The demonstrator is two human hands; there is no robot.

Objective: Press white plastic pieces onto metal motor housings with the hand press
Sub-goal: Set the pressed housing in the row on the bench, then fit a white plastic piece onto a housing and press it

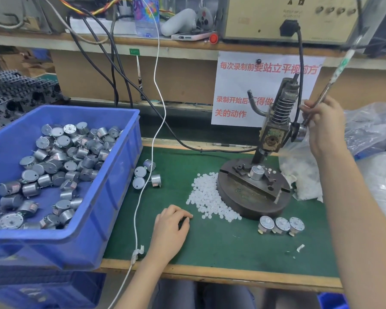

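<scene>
at our left the blue bin (83, 244) overhangs the bench edge, half full of loose motors (54, 157); bare green mat (210, 248) lies open beside it. our left hand (172, 228) rests curled there, fingertips at the white plastic pieces (210, 197); whether it pinches one, we cannot tell. a motor housing (257, 172) stands on the hand press (273, 134) base. our right hand (323, 123) clasps the lever (338, 70).

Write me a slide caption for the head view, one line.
Right hand grips the press lever; motor on the fixture; left hand beside white pieces.
</scene>
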